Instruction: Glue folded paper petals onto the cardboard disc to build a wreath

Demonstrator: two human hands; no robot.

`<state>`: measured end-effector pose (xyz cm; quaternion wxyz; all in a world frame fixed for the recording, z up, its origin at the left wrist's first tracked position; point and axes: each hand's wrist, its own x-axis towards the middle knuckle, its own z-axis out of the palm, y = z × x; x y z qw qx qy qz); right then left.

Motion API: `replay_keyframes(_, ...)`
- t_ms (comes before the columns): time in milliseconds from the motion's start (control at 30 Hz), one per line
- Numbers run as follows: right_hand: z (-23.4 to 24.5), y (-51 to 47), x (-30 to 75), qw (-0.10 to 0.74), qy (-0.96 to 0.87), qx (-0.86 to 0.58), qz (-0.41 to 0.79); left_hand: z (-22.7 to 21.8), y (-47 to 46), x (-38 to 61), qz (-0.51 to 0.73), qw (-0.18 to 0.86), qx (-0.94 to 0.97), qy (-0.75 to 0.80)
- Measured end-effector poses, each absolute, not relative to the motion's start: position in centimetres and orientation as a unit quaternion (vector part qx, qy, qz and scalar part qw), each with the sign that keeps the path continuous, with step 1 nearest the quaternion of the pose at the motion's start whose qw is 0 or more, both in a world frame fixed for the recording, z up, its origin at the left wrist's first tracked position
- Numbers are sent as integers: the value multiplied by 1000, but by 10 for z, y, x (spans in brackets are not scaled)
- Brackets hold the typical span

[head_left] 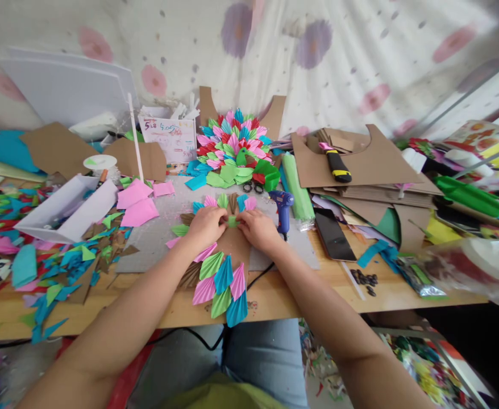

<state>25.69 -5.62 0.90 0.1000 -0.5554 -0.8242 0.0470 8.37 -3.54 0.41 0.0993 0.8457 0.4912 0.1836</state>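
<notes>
My left hand [208, 224] and my right hand [257, 226] meet over a brown cardboard piece [236, 243], fingertips pinched on a small light green crepe paper piece [232, 221] between them. Pleated paper leaves [223, 276] in pink, green, blue and brown fringe the cardboard, some hanging past the table's front edge. Under it lies a grey board [142, 250]. A blue glue gun [282, 205] stands just right of my right hand. Behind my hands are flat green paper pieces [228, 175] and scissors [253, 187], partly covered by green paper.
A leaf-covered cardboard piece [236, 139] leans at the back. Paper scraps [73, 264] and a white tray [68, 218] crowd the left. On the right are a phone [335, 234], a yellow-black cutter [338, 165] on stacked cardboard [369, 153], and a green paper roll [297, 190].
</notes>
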Motion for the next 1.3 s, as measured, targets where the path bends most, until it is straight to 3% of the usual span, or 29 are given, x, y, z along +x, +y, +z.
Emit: replay_keyframes(1300, 7, -54, 253, 112, -805, -581, 47, 4, -30, 83, 178, 110, 844, 494)
